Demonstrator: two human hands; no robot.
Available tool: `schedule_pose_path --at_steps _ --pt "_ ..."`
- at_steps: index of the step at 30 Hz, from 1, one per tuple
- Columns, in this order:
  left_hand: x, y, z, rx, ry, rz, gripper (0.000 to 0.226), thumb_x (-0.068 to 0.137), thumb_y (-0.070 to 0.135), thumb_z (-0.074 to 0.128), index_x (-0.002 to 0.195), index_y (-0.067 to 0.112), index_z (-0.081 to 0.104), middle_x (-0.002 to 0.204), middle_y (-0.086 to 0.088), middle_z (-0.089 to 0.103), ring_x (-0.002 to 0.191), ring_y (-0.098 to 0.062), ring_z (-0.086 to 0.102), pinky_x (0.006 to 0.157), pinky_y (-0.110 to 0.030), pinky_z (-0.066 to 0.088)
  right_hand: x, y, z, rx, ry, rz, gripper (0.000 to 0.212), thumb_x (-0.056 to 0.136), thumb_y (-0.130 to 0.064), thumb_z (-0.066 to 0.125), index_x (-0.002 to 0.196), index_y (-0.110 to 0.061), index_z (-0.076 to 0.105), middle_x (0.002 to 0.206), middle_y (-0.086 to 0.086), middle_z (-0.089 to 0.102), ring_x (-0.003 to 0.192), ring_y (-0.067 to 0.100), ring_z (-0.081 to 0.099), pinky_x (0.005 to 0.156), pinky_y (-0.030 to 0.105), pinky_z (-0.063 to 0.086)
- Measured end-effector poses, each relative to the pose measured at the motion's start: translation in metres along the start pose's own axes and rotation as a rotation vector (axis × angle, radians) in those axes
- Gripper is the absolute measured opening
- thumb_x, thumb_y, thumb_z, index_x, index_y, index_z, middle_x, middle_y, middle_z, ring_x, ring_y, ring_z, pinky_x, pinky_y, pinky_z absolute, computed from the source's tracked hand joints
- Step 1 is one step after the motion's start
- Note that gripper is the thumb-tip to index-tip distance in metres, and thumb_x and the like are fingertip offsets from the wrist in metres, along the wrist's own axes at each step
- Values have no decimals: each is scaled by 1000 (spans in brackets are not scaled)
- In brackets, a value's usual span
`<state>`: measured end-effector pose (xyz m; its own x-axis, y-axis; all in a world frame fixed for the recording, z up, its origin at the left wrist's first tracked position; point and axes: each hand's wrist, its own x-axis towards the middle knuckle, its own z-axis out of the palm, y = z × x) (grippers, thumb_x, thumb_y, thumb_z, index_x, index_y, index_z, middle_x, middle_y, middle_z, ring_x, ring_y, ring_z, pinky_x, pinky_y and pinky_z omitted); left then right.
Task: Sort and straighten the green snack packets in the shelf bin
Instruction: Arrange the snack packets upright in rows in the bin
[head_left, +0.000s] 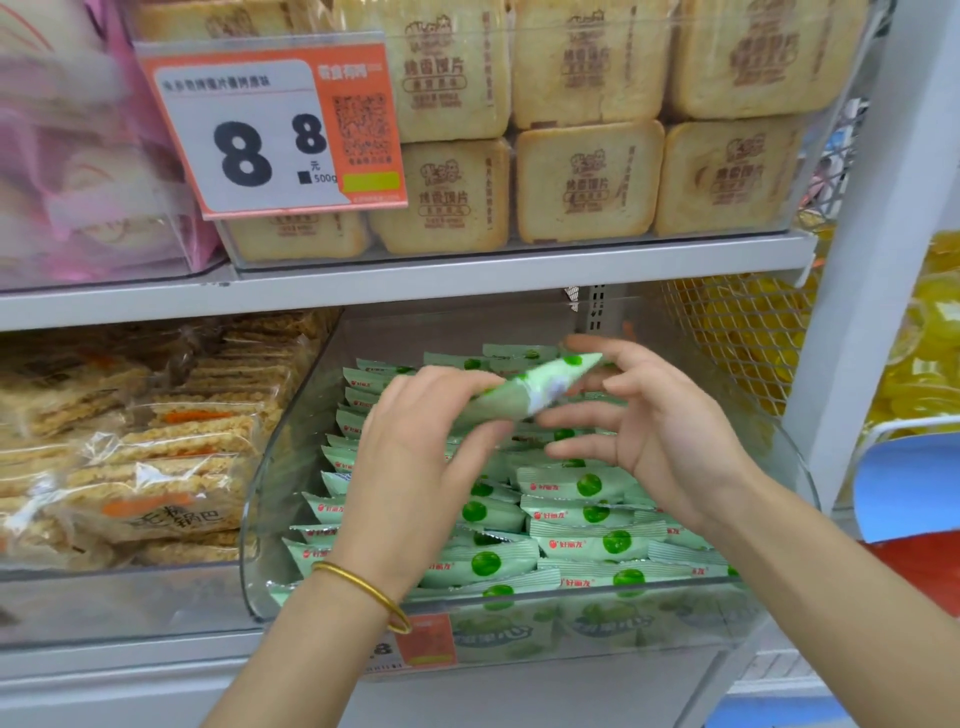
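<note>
The green snack packets (587, 514) are smooth plastic film with a slight sheen. Their bin (270, 545) is clear glossy plastic; the shelf (467, 275) above looks matt grey metal.

Packets (587, 514) sit in the bin (270, 519); cracker packs (156, 441) at its 9 o'clock, toast boxes (587, 182) shelved at 12.

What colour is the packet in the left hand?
Pale green packet with a bright green dot near its tip; head view.

Bright, even overhead shop light with soft shadows. Glare on the clear bin (571, 591) front. Pink packs (78, 156) top left blurred; frame edges bow.
</note>
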<state>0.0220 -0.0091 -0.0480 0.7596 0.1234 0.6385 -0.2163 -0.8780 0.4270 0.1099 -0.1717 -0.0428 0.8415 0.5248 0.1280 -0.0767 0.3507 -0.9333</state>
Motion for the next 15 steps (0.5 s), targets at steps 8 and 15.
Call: schedule_pose_path --at_steps 8,15 --pt "3 7 -5 -728 -167 -345 23 89 15 58 111 19 61 100 7 73 95 -10 68 83 -23 53 0 4 -1 -345 25 -91 36 74 -21 70 109 -19 63 104 -3 72 99 16 67 91 38 50" --pt "3 5 -4 -785 -224 -391 29 88 9 60 116 15 60 102 7 73 95 -7 68 77 -17 52 0 4 0 -302 47 -90 27 84 -7 63 110 -15 61 100 1 73 92 18 70 80 35 53"
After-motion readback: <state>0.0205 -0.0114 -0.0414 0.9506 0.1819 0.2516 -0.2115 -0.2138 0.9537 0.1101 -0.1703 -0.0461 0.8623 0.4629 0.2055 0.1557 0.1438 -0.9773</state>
